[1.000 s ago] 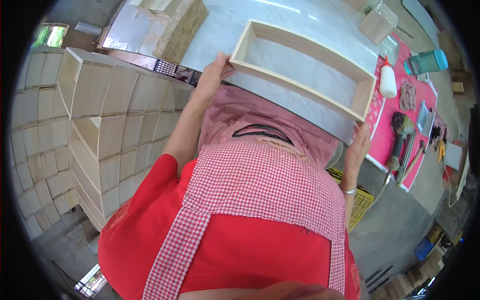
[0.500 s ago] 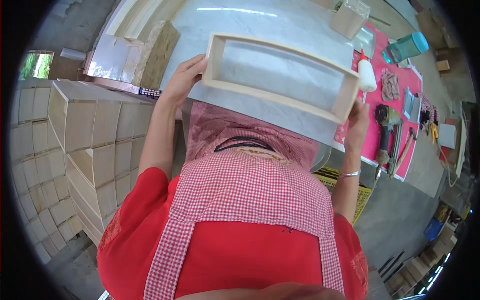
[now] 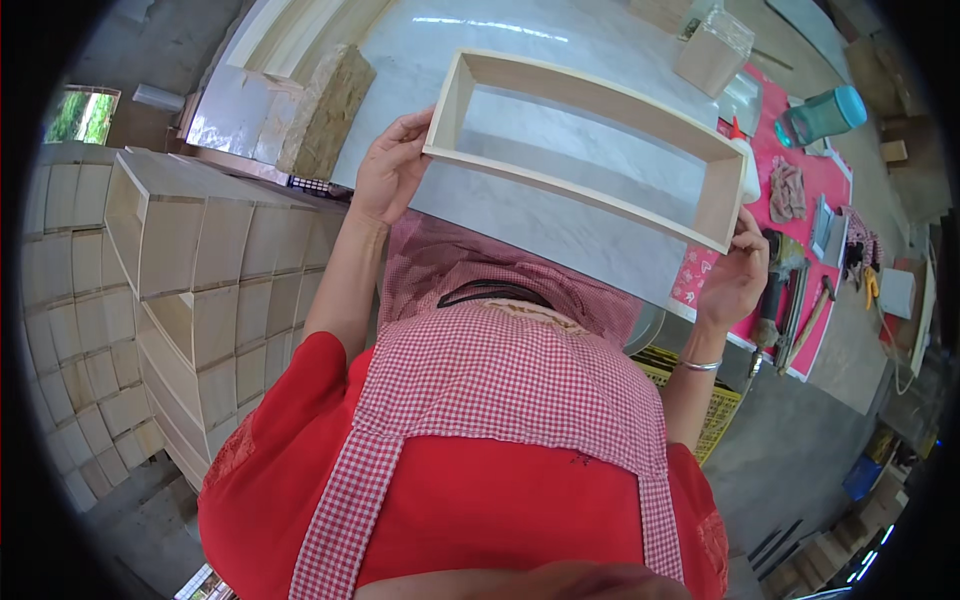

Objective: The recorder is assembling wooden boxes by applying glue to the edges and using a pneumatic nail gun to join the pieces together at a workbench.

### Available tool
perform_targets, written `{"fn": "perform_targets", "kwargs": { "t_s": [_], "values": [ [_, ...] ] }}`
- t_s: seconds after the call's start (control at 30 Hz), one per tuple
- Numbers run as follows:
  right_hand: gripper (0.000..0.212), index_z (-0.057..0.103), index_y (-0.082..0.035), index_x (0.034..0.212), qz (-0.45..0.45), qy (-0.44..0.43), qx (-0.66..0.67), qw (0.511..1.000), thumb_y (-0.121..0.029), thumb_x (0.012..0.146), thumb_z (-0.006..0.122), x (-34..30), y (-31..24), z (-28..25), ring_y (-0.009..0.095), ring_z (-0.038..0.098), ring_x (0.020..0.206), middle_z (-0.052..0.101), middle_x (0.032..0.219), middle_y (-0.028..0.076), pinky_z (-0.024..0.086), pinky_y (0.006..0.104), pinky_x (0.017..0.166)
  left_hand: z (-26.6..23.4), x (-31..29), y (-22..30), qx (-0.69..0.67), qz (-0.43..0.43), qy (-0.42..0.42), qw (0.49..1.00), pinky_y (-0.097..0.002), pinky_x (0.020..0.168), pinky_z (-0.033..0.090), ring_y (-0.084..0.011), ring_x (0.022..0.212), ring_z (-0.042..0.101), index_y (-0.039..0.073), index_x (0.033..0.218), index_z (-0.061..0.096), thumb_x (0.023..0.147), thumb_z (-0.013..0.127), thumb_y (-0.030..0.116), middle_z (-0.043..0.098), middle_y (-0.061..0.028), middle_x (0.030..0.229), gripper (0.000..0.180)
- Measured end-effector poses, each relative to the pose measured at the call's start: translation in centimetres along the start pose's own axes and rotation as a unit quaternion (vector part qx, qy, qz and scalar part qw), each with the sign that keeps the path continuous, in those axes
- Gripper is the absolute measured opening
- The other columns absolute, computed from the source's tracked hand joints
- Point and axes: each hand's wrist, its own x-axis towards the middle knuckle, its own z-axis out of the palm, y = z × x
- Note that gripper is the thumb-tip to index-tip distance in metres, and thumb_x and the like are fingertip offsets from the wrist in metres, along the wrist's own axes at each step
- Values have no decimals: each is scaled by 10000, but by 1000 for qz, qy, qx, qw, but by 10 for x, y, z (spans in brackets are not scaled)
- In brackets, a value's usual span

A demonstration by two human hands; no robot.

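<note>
A long rectangular frame of pale wood (image 3: 600,85), with no bottom or top panel, is held up over the grey worktop (image 3: 400,60) and slants down toward the right. At its left end my left hand (image 3: 397,160) grips the short side, thumb and fingers closed on the corner. My right hand (image 3: 738,272) is closed on the right end near the lower corner; some of its fingertips are hidden behind the wood. The worktop shows through the frame's opening.
Right of the frame, a red-tipped white bottle (image 3: 750,175), teal bottle (image 3: 822,115), rag (image 3: 788,190) and hammer (image 3: 808,325) lie on a pink cloth (image 3: 830,280). A wrapped block (image 3: 715,50) stands behind. At left are a rough block (image 3: 325,115) and stacked wooden boxes (image 3: 220,240).
The frame has risen and shifted slightly right, tilting so more of its inner far wall shows. Both hands moved with it, and my right palm has turned more into view.
</note>
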Motion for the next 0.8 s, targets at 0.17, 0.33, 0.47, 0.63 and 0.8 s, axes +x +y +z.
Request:
{"fn": "perform_targets", "kwargs": {
  "t_s": [0.17, 0.33, 0.47, 0.63, 0.8],
  "values": [
    [363, 560, 11, 983, -1, -7, -27, 1000, -318, 993, 408, 0, -2, -2, 299, 560, 1178, 546, 1323, 270, 417, 402, 1023, 12, -6, 2, 13, 5, 32, 999, -351, 1092, 393, -196, 1246, 536, -59, 1345, 524, 985, 502, 61, 584, -130, 1342, 379],
    [433, 593, 22, 1169, 27, -33, -39, 998, -337, 996, 425, 5, -27, 14, 261, 550, 1197, 578, 1314, 206, 390, 394, 1050, 38, -11, 34, 194, 47, 39, 979, -324, 1058, 388, -186, 1210, 542, -10, 1351, 545, 1075, 386, 282, 587, -96, 1333, 432],
    [531, 554, 33, 1302, 54, -92, -233, 967, -378, 979, 461, 21, -48, 27, 233, 587, 1118, 603, 1303, 164, 441, 354, 960, 47, -4, 60, 265, -45, 81, 960, -322, 992, 413, -174, 1179, 543, 36, 1369, 551, 1086, 268, 447, 591, -66, 1319, 574],
    [431, 604, 16, 1214, -169, -223, -552, 785, -273, 895, 592, 32, -17, 1, 357, 621, 949, 631, 1049, 176, 498, 440, 845, -43, 26, 51, 454, -141, 46, 879, -358, 1040, 417, -237, 1278, 525, 81, 1425, 521, 1045, 205, 602, 592, -117, 1364, 719],
    [376, 606, 48, 1138, 236, -215, -406, 856, -252, 927, 525, 74, 23, 20, 333, 640, 694, 630, 763, 195, 521, 430, 624, -29, 52, 62, 399, -203, 87, 890, -371, 825, 544, -245, 1164, 592, 46, 1406, 499, 1022, 395, 555, 547, -153, 1340, 646]
  ]
}}
